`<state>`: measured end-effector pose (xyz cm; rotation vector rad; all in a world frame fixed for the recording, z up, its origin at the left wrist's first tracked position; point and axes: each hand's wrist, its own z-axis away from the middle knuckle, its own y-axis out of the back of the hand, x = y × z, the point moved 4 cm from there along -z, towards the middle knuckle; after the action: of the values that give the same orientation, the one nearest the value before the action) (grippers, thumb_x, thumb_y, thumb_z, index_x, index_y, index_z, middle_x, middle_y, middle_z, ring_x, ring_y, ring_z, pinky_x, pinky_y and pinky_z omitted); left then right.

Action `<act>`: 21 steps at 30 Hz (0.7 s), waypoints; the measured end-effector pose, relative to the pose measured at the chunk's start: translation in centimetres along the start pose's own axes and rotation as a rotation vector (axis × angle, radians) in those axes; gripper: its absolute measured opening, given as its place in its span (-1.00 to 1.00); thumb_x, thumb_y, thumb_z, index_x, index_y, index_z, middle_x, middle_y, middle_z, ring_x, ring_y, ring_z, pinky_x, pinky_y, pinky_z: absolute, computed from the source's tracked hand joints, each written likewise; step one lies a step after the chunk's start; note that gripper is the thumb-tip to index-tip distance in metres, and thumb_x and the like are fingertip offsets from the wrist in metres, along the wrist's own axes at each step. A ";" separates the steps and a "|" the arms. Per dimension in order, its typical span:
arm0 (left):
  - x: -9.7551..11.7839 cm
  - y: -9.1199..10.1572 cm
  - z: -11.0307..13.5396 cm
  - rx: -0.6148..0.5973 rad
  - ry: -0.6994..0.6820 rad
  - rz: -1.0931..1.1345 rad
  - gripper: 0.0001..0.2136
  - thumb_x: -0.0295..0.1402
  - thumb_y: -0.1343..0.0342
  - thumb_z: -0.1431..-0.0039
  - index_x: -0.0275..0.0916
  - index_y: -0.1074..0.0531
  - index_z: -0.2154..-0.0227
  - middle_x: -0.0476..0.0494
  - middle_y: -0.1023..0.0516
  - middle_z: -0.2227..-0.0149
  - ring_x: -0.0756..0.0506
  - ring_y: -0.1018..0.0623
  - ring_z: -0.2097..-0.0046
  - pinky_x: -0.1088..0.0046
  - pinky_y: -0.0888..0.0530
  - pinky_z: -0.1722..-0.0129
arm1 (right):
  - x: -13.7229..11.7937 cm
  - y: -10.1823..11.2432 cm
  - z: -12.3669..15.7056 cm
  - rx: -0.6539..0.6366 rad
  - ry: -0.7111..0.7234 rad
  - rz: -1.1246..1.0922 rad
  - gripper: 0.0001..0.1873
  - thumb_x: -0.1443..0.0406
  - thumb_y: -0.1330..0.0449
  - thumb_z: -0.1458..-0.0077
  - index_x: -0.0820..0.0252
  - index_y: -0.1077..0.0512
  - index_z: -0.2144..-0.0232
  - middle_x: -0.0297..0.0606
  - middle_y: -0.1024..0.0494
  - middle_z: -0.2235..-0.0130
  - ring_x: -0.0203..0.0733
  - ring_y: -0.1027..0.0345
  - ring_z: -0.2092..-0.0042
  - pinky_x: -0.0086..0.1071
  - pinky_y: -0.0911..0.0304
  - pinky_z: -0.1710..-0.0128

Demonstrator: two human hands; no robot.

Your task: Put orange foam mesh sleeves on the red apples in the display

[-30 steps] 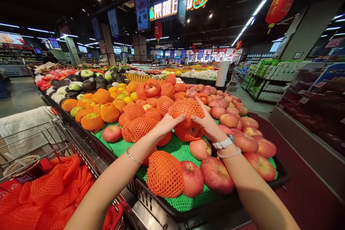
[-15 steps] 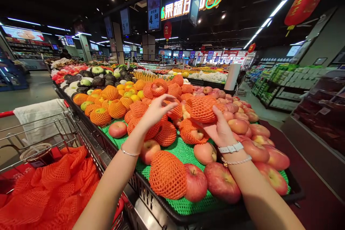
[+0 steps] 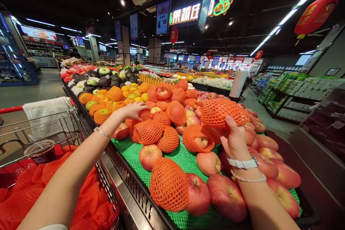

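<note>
My right hand (image 3: 235, 142) grips an orange foam fruit net (image 3: 223, 112) with thumb on top, holding it above the apples on the right. Whether fruit is inside this net cannot be seen. My left hand (image 3: 134, 110) stretches over the left of the apple pile, fingers apart and curved down, beside an orange-netted apple (image 3: 147, 114); contact cannot be made out. Below lie more netted apples (image 3: 168, 139), a bare apple (image 3: 150, 157) and, at the front, a large netted fruit (image 3: 169, 185) beside a red apple (image 3: 198, 194).
A black crate edge (image 3: 129, 181) frames the green mesh liner (image 3: 172, 163). Bare apples (image 3: 264, 165) are heaped on the right, netted yellow-green fruit (image 3: 102, 115) at the back left. On the left stands a shopping cart (image 3: 58, 115) filled with orange foam nets (image 3: 88, 183).
My left hand has moved left and slightly down, away from the net in my right hand. My right hand has shifted right with the net. The view has turned slightly left.
</note>
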<state>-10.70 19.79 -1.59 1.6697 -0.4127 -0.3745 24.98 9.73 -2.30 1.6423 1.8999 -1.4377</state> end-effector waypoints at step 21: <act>-5.8 -2.7 -1.2 0.443 0.539 0.555 -0.22 0.05 -0.15 -0.07 -0.40 -0.15 -0.22 -0.49 -0.44 -0.17 -0.33 -0.48 -0.16 0.22 -0.41 -0.12 | 1.0 0.4 0.1 0.037 -0.145 0.056 -0.40 0.13 -0.41 0.15 0.03 -0.43 0.00 -0.25 -0.48 -0.12 0.05 -0.33 -0.17 0.07 -0.36 -0.13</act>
<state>-15.15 23.91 -4.01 1.9043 -0.5497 0.6078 24.94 10.18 -3.25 1.5486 1.7459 -1.5330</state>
